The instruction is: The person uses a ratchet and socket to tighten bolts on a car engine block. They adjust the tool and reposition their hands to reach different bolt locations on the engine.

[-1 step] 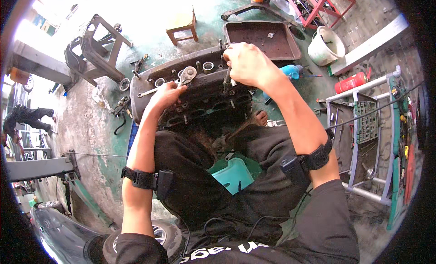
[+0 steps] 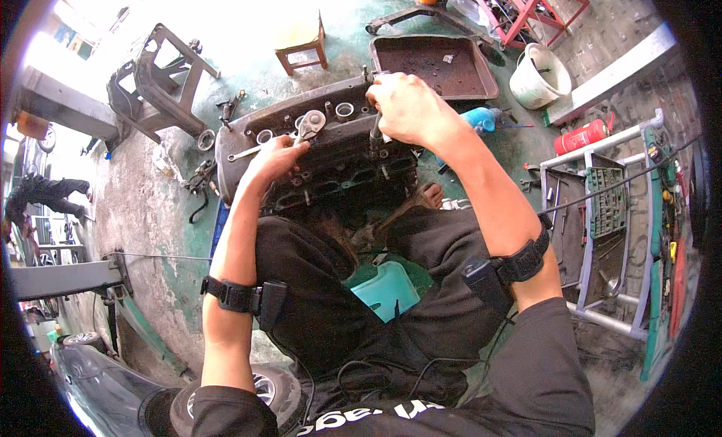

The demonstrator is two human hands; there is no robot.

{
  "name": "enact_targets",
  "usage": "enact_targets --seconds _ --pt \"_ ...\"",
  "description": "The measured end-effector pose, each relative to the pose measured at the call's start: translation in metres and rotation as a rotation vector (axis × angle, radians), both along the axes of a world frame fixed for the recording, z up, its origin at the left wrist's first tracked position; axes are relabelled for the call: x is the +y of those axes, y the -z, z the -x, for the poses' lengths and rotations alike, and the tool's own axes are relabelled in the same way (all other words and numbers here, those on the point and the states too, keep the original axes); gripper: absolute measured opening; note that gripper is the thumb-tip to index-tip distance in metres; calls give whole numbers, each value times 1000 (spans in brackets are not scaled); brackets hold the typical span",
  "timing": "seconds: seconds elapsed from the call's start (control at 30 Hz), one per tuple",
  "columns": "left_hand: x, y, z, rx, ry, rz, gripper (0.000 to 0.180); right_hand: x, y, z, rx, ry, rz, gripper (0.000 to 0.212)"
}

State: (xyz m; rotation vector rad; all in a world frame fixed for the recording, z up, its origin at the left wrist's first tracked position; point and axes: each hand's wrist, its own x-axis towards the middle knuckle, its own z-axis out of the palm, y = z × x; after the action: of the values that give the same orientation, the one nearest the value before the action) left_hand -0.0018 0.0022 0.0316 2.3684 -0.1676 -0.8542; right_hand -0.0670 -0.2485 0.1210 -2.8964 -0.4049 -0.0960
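Observation:
In front of my legs lies a long, dark, greasy engine cylinder head (image 2: 342, 155) with round bores and upright studs. My left hand (image 2: 277, 159) is closed at its near left part, around a ratchet wrench (image 2: 311, 122) whose round metal head shows past the fingers. A combination wrench (image 2: 244, 152) runs out from beside this hand across the casting; whether the fingers touch it, I cannot tell. At the right end, my right hand (image 2: 412, 110) is closed with bent fingers. What it grips is hidden by the fingers; a dark upright rod shows just below them.
Behind the casting's right end is a rusty drip tray (image 2: 481, 83). To the right are a blue bottle (image 2: 481, 119), a white bucket (image 2: 538, 80), a fire extinguisher (image 2: 583, 136) and a metal rack (image 2: 594, 234). A wooden stool (image 2: 301, 46) stands beyond; a car wheel (image 2: 274, 396) is at lower left.
My right hand has shifted very slightly at the casting's right end. My left hand and the wrenches look the same.

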Motion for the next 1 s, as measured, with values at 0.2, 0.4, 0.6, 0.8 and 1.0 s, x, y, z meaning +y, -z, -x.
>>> enact_targets --seconds 0.2,0.4,0.6,0.8,1.0 --pt "1 5 1 -42 -25 60 47 10 13 -4 21 137 41 18" --pt "-8 8 2 -170 -29 -99 43 11 22 -14 -65 229 -32 24" --pt "-51 12 10 -102 87 0 37 4 28 -19 -30 364 -97 24" --pt "-81 20 12 -27 76 63 41 -11 25 -11 -9 435 -162 24" --pt "-98 20 12 -9 84 32 44 -21 4 -5 -165 498 -221 24"
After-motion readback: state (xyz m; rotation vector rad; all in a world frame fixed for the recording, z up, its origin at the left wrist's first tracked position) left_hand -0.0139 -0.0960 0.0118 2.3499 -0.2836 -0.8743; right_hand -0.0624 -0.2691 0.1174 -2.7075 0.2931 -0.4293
